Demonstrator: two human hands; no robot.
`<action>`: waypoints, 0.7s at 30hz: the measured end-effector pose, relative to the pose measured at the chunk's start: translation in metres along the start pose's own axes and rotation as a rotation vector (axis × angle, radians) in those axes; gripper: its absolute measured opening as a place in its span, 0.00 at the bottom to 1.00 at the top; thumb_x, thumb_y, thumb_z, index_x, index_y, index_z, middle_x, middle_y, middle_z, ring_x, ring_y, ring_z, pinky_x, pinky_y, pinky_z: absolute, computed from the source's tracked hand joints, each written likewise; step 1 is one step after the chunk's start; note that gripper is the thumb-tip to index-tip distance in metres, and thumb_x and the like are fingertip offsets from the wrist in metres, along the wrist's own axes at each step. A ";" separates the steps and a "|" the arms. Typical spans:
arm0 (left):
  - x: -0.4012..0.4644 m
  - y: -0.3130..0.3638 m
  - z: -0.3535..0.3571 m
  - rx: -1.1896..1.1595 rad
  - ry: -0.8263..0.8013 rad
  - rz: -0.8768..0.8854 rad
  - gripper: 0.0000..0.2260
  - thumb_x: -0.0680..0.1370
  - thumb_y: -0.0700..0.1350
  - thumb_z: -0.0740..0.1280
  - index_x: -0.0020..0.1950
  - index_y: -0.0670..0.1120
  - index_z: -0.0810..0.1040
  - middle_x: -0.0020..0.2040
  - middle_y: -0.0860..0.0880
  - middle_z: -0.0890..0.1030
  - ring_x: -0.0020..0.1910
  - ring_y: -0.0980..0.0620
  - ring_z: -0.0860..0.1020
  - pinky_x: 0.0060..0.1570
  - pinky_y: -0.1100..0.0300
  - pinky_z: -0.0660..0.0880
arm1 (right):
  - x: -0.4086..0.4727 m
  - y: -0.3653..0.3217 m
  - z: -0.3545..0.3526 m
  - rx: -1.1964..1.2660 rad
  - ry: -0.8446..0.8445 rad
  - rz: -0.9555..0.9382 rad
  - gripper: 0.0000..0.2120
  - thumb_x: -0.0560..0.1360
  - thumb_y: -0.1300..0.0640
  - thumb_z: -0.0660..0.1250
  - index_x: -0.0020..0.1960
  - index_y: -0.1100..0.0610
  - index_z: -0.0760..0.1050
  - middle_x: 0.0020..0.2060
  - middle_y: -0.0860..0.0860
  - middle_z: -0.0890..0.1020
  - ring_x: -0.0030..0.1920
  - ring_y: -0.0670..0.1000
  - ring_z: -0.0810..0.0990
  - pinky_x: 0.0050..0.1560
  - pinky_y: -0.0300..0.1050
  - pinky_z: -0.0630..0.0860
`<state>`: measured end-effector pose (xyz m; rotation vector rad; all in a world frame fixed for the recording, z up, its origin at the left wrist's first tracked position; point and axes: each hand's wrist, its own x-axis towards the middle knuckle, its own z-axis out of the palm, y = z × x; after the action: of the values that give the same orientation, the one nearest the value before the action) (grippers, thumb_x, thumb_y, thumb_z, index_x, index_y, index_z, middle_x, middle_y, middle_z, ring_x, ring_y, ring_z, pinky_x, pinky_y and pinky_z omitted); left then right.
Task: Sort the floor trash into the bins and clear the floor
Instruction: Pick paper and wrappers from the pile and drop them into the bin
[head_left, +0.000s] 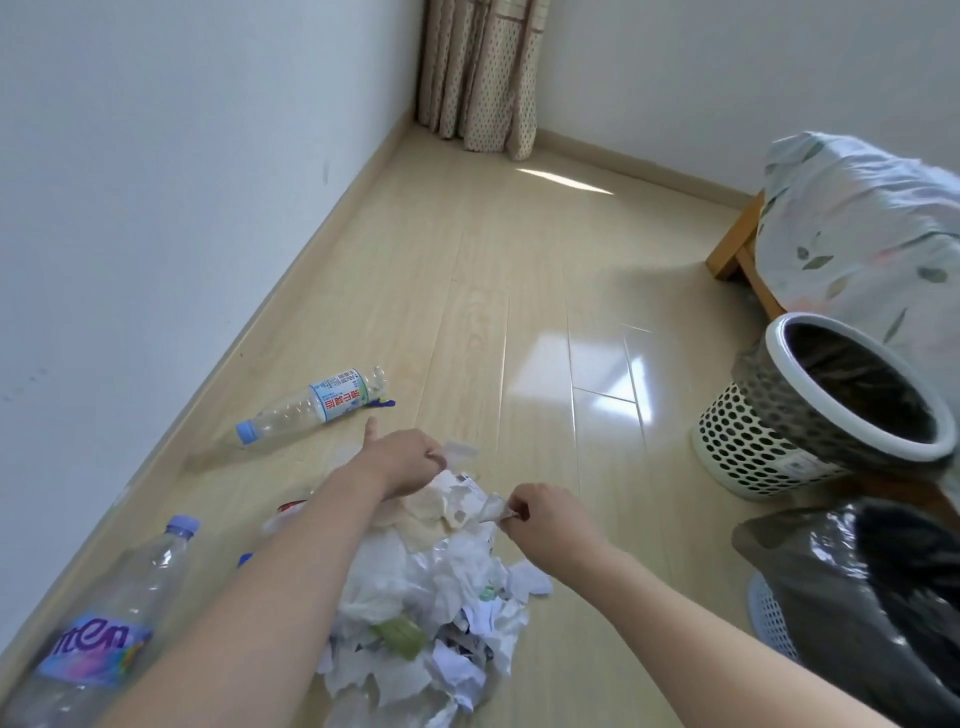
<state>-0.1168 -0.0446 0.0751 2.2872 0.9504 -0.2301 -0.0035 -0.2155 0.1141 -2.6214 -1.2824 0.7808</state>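
A heap of torn white paper and plastic wrappers lies on the wooden floor in front of me. My left hand pinches a pale plastic scrap at the heap's far edge, its forefinger sticking out. My right hand pinches a crumpled grey wrapper at the heap's top. A clear bottle with a blue cap lies by the left wall. A second clear bottle with a purple label lies near left. A white perforated bin and a blue bin with a black bag stand right.
A white wall with a skirting board runs along the left. A curtain hangs in the far corner. A wooden bed frame with floral bedding stands behind the bins. Bare floor stretches from the heap to the curtain.
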 end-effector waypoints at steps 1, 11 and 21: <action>-0.004 0.006 -0.004 -0.078 0.016 -0.009 0.13 0.79 0.46 0.56 0.34 0.50 0.70 0.34 0.52 0.73 0.44 0.51 0.76 0.74 0.42 0.43 | -0.006 0.001 -0.008 0.008 0.012 0.009 0.09 0.77 0.53 0.62 0.39 0.56 0.71 0.34 0.48 0.73 0.36 0.51 0.71 0.33 0.43 0.65; -0.041 0.096 -0.056 -0.642 0.274 -0.012 0.09 0.77 0.41 0.65 0.36 0.46 0.73 0.33 0.50 0.70 0.33 0.51 0.67 0.34 0.59 0.63 | -0.052 0.040 -0.096 0.273 0.080 0.019 0.12 0.76 0.51 0.65 0.44 0.61 0.75 0.43 0.56 0.83 0.37 0.52 0.77 0.37 0.43 0.72; -0.027 0.326 -0.011 -1.051 0.244 0.048 0.10 0.76 0.36 0.57 0.47 0.46 0.77 0.42 0.45 0.77 0.36 0.48 0.76 0.36 0.59 0.71 | -0.103 0.233 -0.238 0.284 0.031 0.278 0.12 0.77 0.54 0.61 0.45 0.61 0.78 0.36 0.53 0.83 0.34 0.53 0.78 0.41 0.45 0.78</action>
<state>0.0867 -0.2272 0.2559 1.3616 0.8372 0.4830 0.2268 -0.4152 0.2843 -2.5911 -0.7422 0.8821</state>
